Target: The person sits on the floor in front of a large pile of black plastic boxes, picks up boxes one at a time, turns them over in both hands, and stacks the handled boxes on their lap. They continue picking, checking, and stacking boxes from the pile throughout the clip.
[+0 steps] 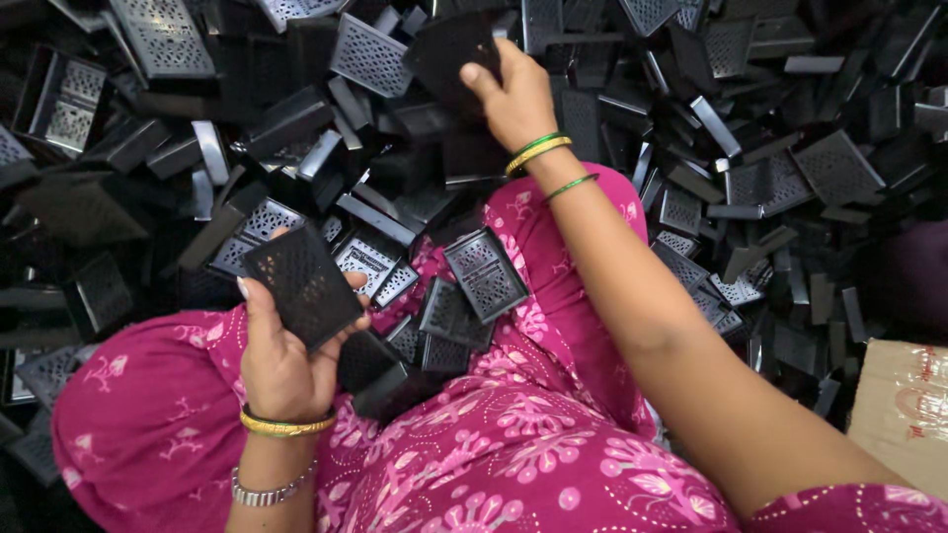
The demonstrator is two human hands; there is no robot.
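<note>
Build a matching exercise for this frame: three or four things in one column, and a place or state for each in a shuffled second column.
Things:
1. left hand
2. right hand
3. cardboard box
4. grid tray

Places or states:
A. at the right edge of the frame
B. lying on the pink fabric of the lap
C. stretched out over the black pile, grip on a dark piece
D. close to the body, holding a perforated black panel

Pairs: 1-D, 2-C, 3-A, 4-B

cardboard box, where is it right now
In the head view the cardboard box sits at the lower right edge, beside the pile of black perforated plastic pieces and just right of the right forearm.
</note>
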